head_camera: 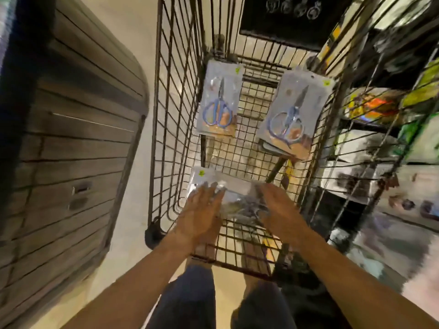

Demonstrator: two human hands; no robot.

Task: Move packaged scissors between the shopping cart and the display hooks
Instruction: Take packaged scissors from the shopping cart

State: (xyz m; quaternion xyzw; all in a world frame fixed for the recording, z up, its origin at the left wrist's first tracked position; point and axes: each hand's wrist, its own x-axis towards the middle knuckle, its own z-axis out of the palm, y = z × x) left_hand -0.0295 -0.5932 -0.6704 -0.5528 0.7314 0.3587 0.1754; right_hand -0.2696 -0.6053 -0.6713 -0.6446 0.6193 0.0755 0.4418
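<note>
My left hand [202, 210]: fingers straight, flat on the near clear-plastic pack of scissors [234, 188] in the wire shopping cart [175, 110].
My right hand [276, 207]: blurred, seemingly flat on it too; scissors mostly hidden.
Farther in: two carded blue-handled scissors packs [219, 103] and [291, 115], well apart.

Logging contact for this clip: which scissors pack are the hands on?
The near pack, under the left hand and right hand; the two far packs lie untouched.
</note>
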